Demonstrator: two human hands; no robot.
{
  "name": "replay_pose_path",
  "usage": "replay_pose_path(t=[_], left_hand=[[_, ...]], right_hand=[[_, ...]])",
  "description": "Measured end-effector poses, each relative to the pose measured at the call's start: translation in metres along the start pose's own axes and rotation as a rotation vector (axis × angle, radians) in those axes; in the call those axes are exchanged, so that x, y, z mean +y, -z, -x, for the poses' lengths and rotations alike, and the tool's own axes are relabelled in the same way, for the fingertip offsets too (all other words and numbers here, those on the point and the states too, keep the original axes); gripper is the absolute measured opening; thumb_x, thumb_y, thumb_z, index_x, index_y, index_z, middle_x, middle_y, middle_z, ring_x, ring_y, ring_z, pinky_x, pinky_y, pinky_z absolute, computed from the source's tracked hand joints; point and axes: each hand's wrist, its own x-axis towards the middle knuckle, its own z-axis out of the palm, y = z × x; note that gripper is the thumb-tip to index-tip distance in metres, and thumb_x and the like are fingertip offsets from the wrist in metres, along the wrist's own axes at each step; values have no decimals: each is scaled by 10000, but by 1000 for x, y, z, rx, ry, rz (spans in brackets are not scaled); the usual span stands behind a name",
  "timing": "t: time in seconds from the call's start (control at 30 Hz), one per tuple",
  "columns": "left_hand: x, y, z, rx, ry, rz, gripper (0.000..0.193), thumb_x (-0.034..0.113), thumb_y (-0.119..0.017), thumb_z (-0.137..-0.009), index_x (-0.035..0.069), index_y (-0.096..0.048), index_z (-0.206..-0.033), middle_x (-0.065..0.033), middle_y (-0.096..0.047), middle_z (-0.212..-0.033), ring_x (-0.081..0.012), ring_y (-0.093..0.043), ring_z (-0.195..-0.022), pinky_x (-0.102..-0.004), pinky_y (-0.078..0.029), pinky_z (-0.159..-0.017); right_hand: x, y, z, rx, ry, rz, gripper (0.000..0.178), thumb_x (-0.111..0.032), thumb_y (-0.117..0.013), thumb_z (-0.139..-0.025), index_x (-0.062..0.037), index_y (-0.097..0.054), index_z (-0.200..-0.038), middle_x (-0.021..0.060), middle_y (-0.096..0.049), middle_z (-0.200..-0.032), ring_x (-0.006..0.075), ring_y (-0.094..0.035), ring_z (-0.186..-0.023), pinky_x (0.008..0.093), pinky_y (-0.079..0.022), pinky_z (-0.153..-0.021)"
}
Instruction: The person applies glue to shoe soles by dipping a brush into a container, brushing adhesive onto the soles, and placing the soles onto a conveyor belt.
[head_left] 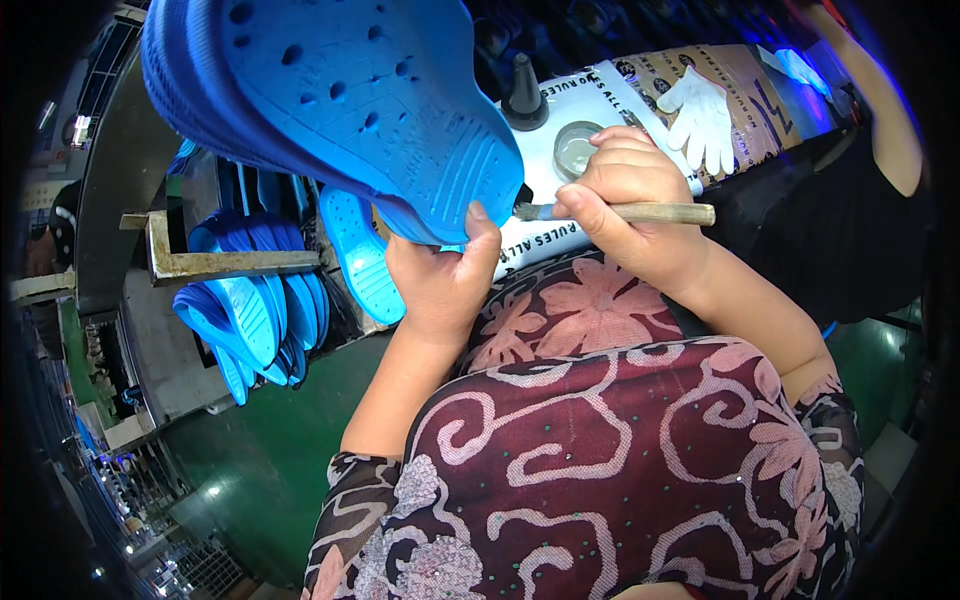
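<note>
My left hand (445, 270) grips a thick stack of blue shoe soles (330, 95), its thumb pressed on the near end. The top sole has round holes and ridged lines and tilts up toward the far left. In my right hand (640, 195) is a brush (675, 213) with a pale wooden handle. Its dark bristles are at the right edge of the stack's near end; whether they touch it I cannot tell. Just beyond my right fingers stands a small round dish (574, 148) holding something clear. A dark cone-shaped bottle (525, 95) stands behind it, right of the stack.
A white glove (700, 118) lies on a printed cardboard sheet (765, 110). At left, more blue soles (250, 310) hang by a worn metal frame (225, 265); a single sole (365, 265) leans near my left wrist. Another person's arm (890, 130) is at the far right.
</note>
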Motion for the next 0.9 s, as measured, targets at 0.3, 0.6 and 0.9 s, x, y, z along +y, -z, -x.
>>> replay_pose_path(t=[0.3,0.6,0.9], left_hand=[[-2,3,0,4,-13,-13,173,2,-637,-745,-31,-596,-910,-118,-635,-854,-174,-612,-735,-283,-483,-686],[4,2,-7,12,15,47,162,-11,-625,-758,-36,-597,-916,-94,-639,-851,-133,-594,-755,-273,-478,-697],[66,6,-38,-36,142,123,350,-58,-566,-812,-71,-472,-1149,-154,-598,-987,-188,-632,-734,-304,-550,-554]], right_hand=[[-7,8,-4,-13,-126,-60,235,-169,-559,-873,-46,-638,-689,55,-554,-591,218,-529,-627,392,-423,-830],[-6,7,-4,-34,42,103,187,-169,-672,-780,-67,-625,-630,42,-557,-568,227,-538,-591,370,-424,-752],[11,54,20,191,-290,-60,235,-114,-553,-874,-35,-642,-671,59,-576,-612,196,-524,-628,349,-414,-778]])
